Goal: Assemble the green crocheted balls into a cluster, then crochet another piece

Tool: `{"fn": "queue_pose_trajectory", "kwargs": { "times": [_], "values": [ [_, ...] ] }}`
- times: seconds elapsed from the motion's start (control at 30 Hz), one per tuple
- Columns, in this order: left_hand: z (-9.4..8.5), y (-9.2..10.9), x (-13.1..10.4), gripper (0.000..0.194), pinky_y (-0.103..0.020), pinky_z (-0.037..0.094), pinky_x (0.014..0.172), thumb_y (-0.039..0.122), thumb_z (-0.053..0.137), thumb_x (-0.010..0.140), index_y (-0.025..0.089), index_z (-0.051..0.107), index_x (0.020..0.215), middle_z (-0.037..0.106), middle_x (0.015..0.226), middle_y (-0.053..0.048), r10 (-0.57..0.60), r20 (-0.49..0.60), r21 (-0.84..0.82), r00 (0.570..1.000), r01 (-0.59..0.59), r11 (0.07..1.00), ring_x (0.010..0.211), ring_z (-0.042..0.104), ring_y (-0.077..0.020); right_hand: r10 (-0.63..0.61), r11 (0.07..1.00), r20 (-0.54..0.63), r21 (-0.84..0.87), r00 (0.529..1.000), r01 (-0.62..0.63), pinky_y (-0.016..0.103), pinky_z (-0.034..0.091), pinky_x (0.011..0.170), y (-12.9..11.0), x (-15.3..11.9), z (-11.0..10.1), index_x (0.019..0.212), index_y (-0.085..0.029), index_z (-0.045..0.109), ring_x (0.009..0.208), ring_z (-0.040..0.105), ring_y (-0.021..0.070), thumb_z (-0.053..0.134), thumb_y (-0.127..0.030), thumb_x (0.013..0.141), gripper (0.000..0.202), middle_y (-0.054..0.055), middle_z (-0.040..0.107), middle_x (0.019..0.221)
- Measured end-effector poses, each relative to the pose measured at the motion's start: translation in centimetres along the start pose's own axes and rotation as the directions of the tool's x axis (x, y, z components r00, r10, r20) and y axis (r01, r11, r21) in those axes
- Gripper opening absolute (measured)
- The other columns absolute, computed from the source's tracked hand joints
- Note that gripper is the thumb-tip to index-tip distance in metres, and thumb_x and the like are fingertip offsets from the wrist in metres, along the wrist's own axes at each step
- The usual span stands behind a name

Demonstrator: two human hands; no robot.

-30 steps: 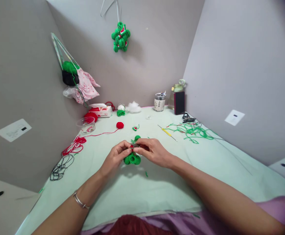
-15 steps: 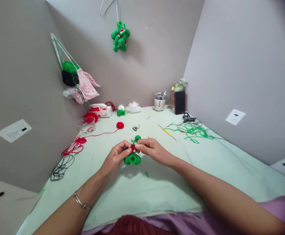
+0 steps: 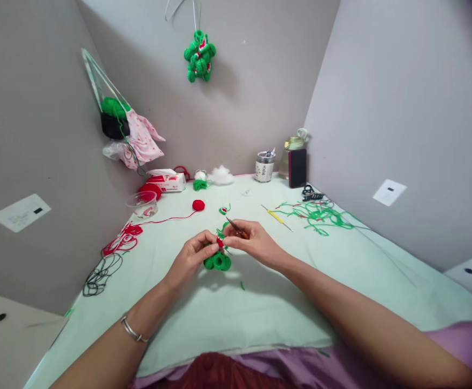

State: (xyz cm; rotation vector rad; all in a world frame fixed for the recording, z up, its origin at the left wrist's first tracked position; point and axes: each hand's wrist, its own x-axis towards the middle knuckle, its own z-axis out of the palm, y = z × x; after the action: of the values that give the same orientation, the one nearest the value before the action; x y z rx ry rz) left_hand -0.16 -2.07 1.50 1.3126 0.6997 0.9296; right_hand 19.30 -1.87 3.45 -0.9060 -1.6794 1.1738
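Observation:
My left hand (image 3: 197,252) pinches a small green and red crocheted piece (image 3: 220,261) by its red part, with the green rounded lobes hanging below the fingers. Close beside it on the right, my right hand (image 3: 254,241) is closed round a thin pointed tool (image 3: 236,227), whose dark tip points up and to the left. The fingertips of both hands nearly meet at the red part. More green crochet shows just above them, partly hidden by my right hand.
A red yarn ball (image 3: 198,205) and a small crocheted piece (image 3: 223,210) lie beyond my hands. Right of them are a yellow-handled hook (image 3: 275,216), green yarn scraps (image 3: 321,214) and black scissors (image 3: 312,194). A clear bowl (image 3: 142,205) stands left.
The pointed tool now shows sticking up from my right hand, which has turned slightly. The crocheted piece has tilted a little in my left hand.

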Motion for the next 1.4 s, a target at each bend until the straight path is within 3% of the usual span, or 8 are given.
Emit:
{"fn": "queue_pose_trajectory", "kwargs": {
  "times": [0.3, 0.37, 0.5, 0.6, 0.73, 0.93, 1.2, 1.4],
  "values": [
    [0.4, 0.4, -0.1, 0.017, -0.026, 0.038, 0.067, 0.032, 0.068, 0.083, 0.017, 0.061, 0.078, 0.059, 0.083, -0.002, -0.035, 0.021, 0.003, 0.999, 0.035, 0.999, 0.072, 0.050, -0.0139, 0.144, 0.989, -0.243, 0.019, 0.959, -0.144, 0.025, 0.024, 0.049, 1.1, 0.9, -1.2, 0.066, -0.016, 0.060, 0.049, 0.030, 0.0078, 0.062, -0.049, 0.082, 0.037, -0.006, 0.041, 0.050],
    [0.4, 0.4, -0.1, 0.018, -0.027, 0.039, 0.068, 0.033, 0.068, 0.083, 0.018, 0.060, 0.078, 0.060, 0.083, -0.003, -0.040, 0.022, 0.005, 0.999, 0.040, 0.999, 0.073, 0.052, -0.0145, 0.111, 0.993, -0.223, -0.020, 0.968, -0.119, 0.025, 0.028, 0.051, 1.0, 0.7, -1.2, 0.065, -0.016, 0.059, 0.052, 0.035, 0.0086, 0.064, -0.051, 0.081, 0.039, -0.005, 0.044, 0.053],
    [0.2, 0.1, 0.0, 0.019, -0.028, 0.039, 0.068, 0.035, 0.068, 0.083, 0.018, 0.060, 0.078, 0.061, 0.081, -0.003, -0.057, 0.029, 0.003, 0.998, 0.056, 0.998, 0.072, 0.053, -0.0154, -0.004, 0.998, -0.073, -0.055, 0.997, 0.000, 0.025, 0.035, 0.060, 0.3, 0.0, -0.3, 0.094, -0.017, 0.070, 0.064, 0.042, 0.0110, 0.070, -0.044, 0.080, 0.030, -0.003, 0.051, 0.069],
    [0.2, 0.0, 0.0, 0.020, -0.026, 0.036, 0.064, 0.035, 0.068, 0.083, 0.018, 0.060, 0.077, 0.058, 0.075, -0.001, -0.062, 0.031, 0.016, 0.998, 0.062, 0.998, 0.068, 0.050, -0.0136, -0.040, 0.994, 0.015, -0.102, 0.999, 0.041, 0.026, 0.035, 0.062, 0.0, -0.3, 0.2, 0.088, -0.018, 0.073, 0.065, 0.042, 0.0114, 0.071, -0.042, 0.081, 0.025, -0.002, 0.052, 0.069],
    [0.3, 0.1, 0.0, 0.020, -0.026, 0.035, 0.061, 0.034, 0.068, 0.083, 0.017, 0.060, 0.075, 0.056, 0.074, -0.001, -0.076, 0.026, 0.000, 0.997, 0.076, 0.997, 0.064, 0.048, -0.0124, -0.032, 0.994, -0.145, -0.108, 0.989, 0.016, 0.028, 0.037, 0.064, 0.3, 0.1, -0.2, 0.073, -0.016, 0.068, 0.067, 0.046, 0.0128, 0.071, -0.039, 0.079, 0.023, 0.001, 0.061, 0.071],
    [0.3, 0.4, 0.0, 0.020, -0.026, 0.037, 0.062, 0.033, 0.069, 0.081, 0.017, 0.059, 0.074, 0.061, 0.077, -0.003, -0.088, 0.010, -0.056, 0.996, 0.088, 0.995, 0.066, 0.052, -0.0135, -0.025, 0.989, -0.351, -0.143, 0.936, -0.027, 0.027, 0.033, 0.058, 1.1, 0.9, -1.4, 0.065, -0.017, 0.061, 0.059, 0.039, 0.0111, 0.072, -0.046, 0.075, 0.033, -0.003, 0.050, 0.059],
    [0.3, 0.3, 0.1, 0.020, -0.025, 0.038, 0.064, 0.034, 0.067, 0.083, 0.017, 0.060, 0.076, 0.060, 0.077, -0.002, -0.089, -0.014, -0.040, 0.996, 0.089, 0.995, 0.067, 0.052, -0.0134, -0.048, 0.942, -0.210, -0.333, 0.977, -0.025, 0.028, 0.036, 0.064, 0.3, 0.1, -0.8, 0.094, -0.020, 0.059, 0.067, 0.046, 0.0133, 0.067, -0.049, 0.081, 0.032, -0.001, 0.055, 0.077],
    [0.2, 0.1, 0.2, 0.021, -0.024, 0.036, 0.062, 0.033, 0.068, 0.083, 0.017, 0.057, 0.074, 0.052, 0.072, 0.001, -0.044, -0.135, -0.029, 0.990, 0.041, 0.999, 0.066, 0.046, -0.0117, 0.004, 0.805, -0.006, -0.593, 1.000, -0.006, 0.028, 0.032, 0.066, -1.2, -0.9, -0.2, 0.087, -0.023, 0.048, 0.068, 0.046, 0.0138, 0.035, -0.045, 0.101, 0.030, -0.002, 0.055, 0.077]
  ]
}}
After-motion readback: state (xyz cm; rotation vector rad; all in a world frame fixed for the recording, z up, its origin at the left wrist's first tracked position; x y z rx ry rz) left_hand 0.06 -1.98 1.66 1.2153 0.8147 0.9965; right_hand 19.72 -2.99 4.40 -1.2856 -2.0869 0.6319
